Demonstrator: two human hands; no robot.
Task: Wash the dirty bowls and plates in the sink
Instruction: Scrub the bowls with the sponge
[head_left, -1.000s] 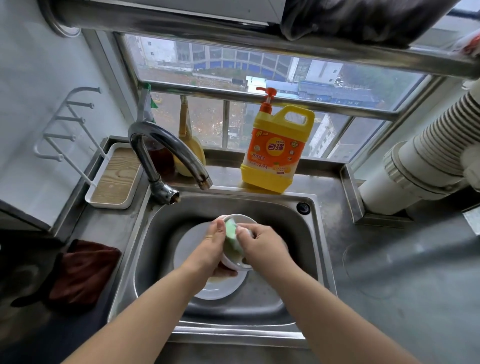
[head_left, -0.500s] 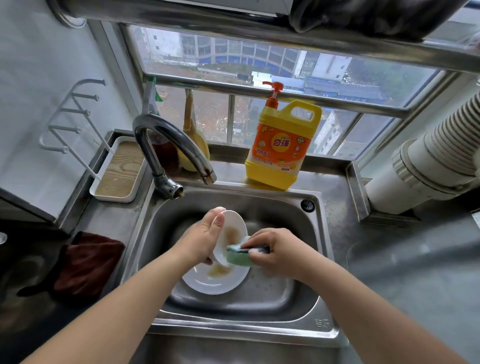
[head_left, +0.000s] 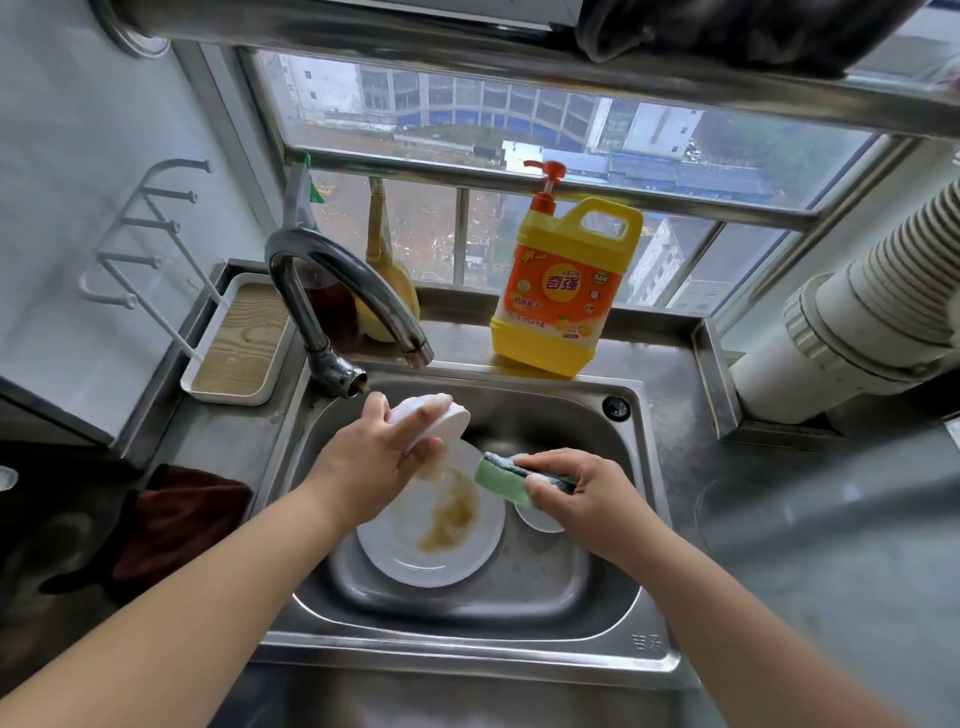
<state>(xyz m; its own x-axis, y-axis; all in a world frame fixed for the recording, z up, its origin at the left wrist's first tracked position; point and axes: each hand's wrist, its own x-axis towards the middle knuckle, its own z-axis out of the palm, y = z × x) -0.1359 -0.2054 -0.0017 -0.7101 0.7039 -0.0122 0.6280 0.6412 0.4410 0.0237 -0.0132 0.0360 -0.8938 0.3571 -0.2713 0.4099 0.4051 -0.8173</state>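
Two hands: left (head_left: 374, 457) holds bowl (head_left: 434, 418) (tilted), right (head_left: 576, 486) grips sponge (head_left: 501, 480).

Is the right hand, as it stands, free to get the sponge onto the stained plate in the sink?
Probably yes: the right hand grips the sponge just above the plate, whose brown stain lies uncovered; the left hand holds the bowl off to one side.

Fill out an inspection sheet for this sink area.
Surface: steel sink, set in a steel counter.
Job's things: small white bowl in left hand; green sponge in right hand; plate with brown residue and a second small bowl in the basin.
Clutter: detergent bottle, tray, dark cloth.
Grippers: both hands gripping.
Cables: nothing seen.
Surroundings: faucet, no water seen running; window; ribbed duct.
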